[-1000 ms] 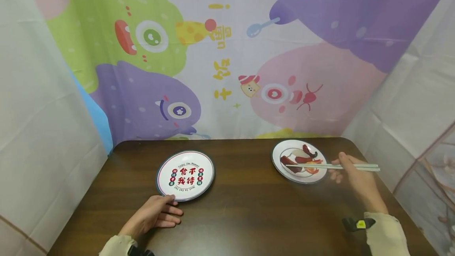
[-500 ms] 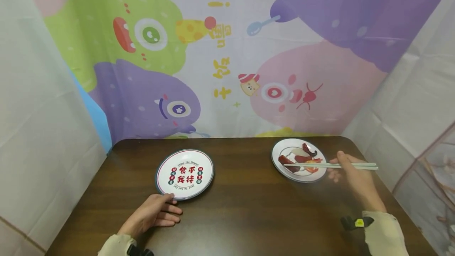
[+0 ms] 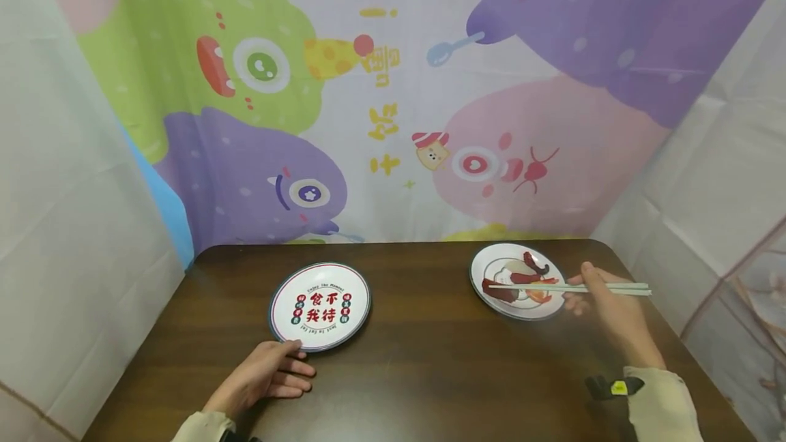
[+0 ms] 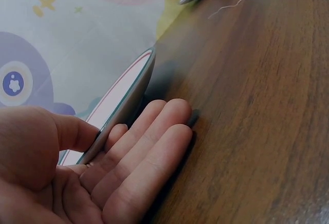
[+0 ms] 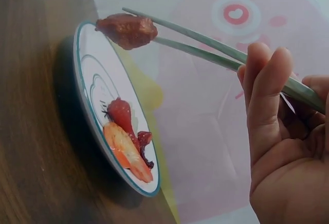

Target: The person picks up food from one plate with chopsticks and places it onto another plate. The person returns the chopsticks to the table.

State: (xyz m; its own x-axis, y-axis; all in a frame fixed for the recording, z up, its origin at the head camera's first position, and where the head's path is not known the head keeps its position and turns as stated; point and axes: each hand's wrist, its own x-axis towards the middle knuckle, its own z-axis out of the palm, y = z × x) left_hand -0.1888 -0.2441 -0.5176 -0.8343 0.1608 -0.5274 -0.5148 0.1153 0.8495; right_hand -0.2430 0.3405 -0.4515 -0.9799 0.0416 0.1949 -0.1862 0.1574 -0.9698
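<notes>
My right hand [image 3: 614, 309] holds a pair of pale green chopsticks [image 3: 632, 288]. Between their tips is a brown-red piece of meat [image 5: 127, 31], over the left part of a white food plate [image 5: 85, 54]; whether it touches the plate, I cannot tell. On that plate lie a red piece [image 5: 121, 113], an orange piece [image 5: 126, 152] and a small dark-red piece [image 5: 145, 143]. To the left, my left hand [image 3: 264, 374] pinches the near rim of a printed plate [image 3: 282, 302], thumb on top and forefinger below. Its other fingers extend along the table.
Both plates stand on a dark brown wooden table [image 3: 405, 360]. A cartoon-print cloth [image 3: 393, 203] hangs behind its far edge, and pale sheets [image 3: 80, 224] flank the sides. A thin pale thread-like mark [image 4: 226, 8] shows on the tabletop.
The chopstick tips and the brown-red meat have shifted slightly left and toward me over the food plate. My left hand keeps its pinch on the printed plate.
</notes>
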